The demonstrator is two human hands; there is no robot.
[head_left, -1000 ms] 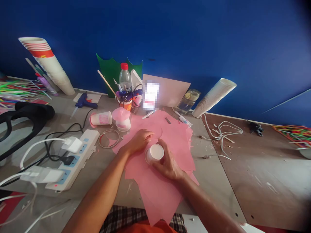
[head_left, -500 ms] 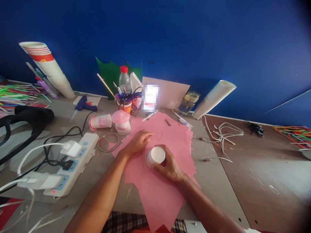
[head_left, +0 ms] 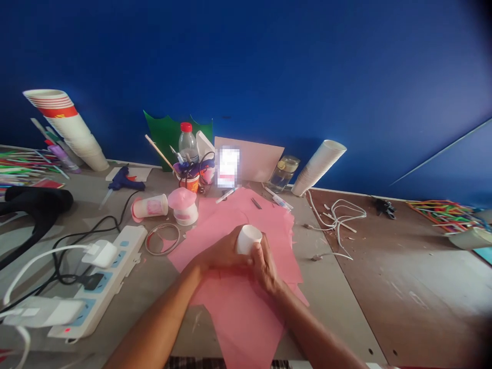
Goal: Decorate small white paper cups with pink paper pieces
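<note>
Between both hands is a white paper cup [head_left: 248, 238], slightly tilted above the pink paper [head_left: 246, 323]. My left hand [head_left: 224, 252] curls round the cup's left side, its fingers partly hidden behind and below it. Against the right side presses my right hand [head_left: 266, 265], thumb near the rim and the other fingers mostly out of sight. Beyond them a pencil-like dark piece [head_left: 256, 203] and a white pen [head_left: 225, 195] lie on the paper. To the left stands a small cup with a pink cap-like top [head_left: 183, 205].
A cup lies on its side [head_left: 150, 207] near a tape ring [head_left: 163, 239]. The power strip [head_left: 103, 287] with plugs sits left, a blue glue gun [head_left: 125, 179] behind it. Stacked cups [head_left: 319, 166], a glass jar [head_left: 283, 174] and a white cable [head_left: 338, 215] are at the right.
My left hand has come off the pink paper and closed round the cup's left side. The right hand's grip has shifted, with its thumb now on the cup's near side. The view has tilted upward.
</note>
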